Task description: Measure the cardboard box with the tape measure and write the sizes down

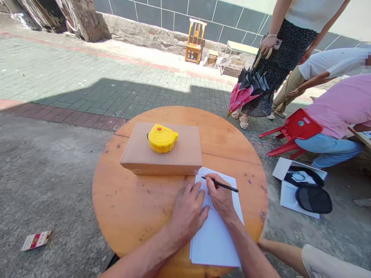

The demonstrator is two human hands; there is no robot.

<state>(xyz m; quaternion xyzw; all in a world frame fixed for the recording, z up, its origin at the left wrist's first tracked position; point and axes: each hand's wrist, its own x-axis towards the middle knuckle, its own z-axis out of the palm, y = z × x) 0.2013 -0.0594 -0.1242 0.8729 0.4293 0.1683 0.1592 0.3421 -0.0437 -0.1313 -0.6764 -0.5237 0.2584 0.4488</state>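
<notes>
My right hand (222,196) grips a black pen (223,185), its tip at the upper part of a white sheet of paper (216,243). Beside it, my left hand (189,210) lies over the left edge of the paper with its fingers spread and nothing held. More than one sheet seems stacked there, with faint marks near the top. Just beyond the hands, a closed brown cardboard box (185,148) stands on the round wooden table (139,216). On top of the box rests a yellow tape measure (162,138) with a red button.
At the right, a person in pink sits on a red chair (303,125), near an opened black case (313,199) on the ground. Another person holds a folded umbrella (246,90). A wooden chair (194,41) stands by the wall. A flattened carton (36,240) lies at left.
</notes>
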